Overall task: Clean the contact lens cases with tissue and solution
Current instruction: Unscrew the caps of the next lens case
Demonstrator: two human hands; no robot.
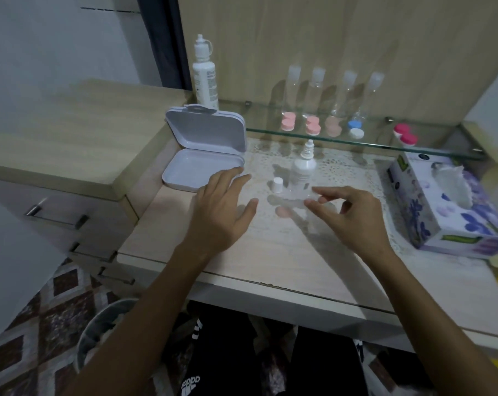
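Observation:
A small white solution bottle [302, 170] stands uncapped on the lace mat, its white cap [278, 184] beside it on the left. A pink lens case [285, 212] lies blurred on the mat between my hands. My left hand [223, 211] hovers over the desk with fingers spread, holding nothing. My right hand [353, 215] hovers right of the bottle, fingers loosely bent, thumb and forefinger close together near something clear and blurred. Several lens cases, pink [288, 122], blue and white [355, 129], and red [404, 135], sit on the glass shelf [430, 150]. A tissue box [447, 207] stands at the right.
An open grey hinged box [205, 150] sits at the left of the desk. A tall white bottle [204, 72] stands behind it. Several clear tubes [316, 90] line the shelf's back. A drawer unit [70, 155] is at left. The desk edge [270, 284] runs near my lap.

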